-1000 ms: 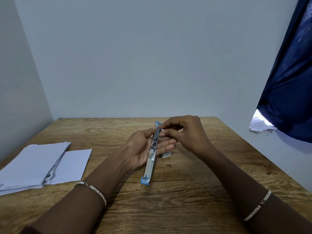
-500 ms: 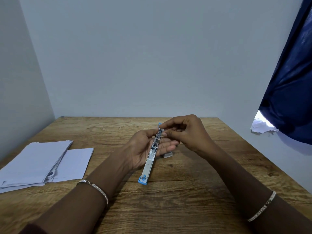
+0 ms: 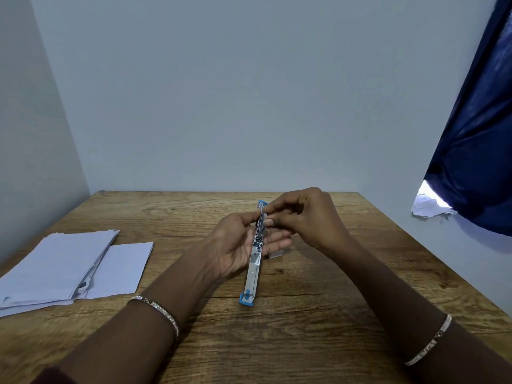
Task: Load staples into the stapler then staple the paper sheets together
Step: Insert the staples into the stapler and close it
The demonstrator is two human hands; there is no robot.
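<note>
Two stacks of white paper sheets (image 3: pixel 55 261) are lying at the left side of the wooden table (image 3: pixel 277 342), the upper pile overlapping a single sheet that is sticking out toward the middle; a small dark object is showing at the edge between them, too small to tell what it is. A thin bracelet (image 3: pixel 158 309) is circling the left wrist, which is reaching in over the near edge of the table. The left hand (image 3: pixel 235 245) is lying palm up, fingers loosely curled around the stapler (image 3: pixel 256 253), cradling its middle part. The stapler is opened out flat into one long silver strip with blue plastic ends, its near end pointing toward the person and its far end sticking out beyond the fingers toward the wall. Just right of it, a small grey strip of staples (image 3: pixel 276 254) is sitting on the table under the left fingertips. The right hand (image 3: pixel 307 220) is coming in from the right, its thumb and forefinger pinched together at the upper part of the stapler's metal channel; whether a staple strip is between them cannot be told. A second bracelet (image 3: pixel 429 342) is sitting on the right forearm. At far right a dark blue curtain (image 3: pixel 476 134) is hanging, with crumpled white paper (image 3: pixel 426 206) showing beneath it.
</note>
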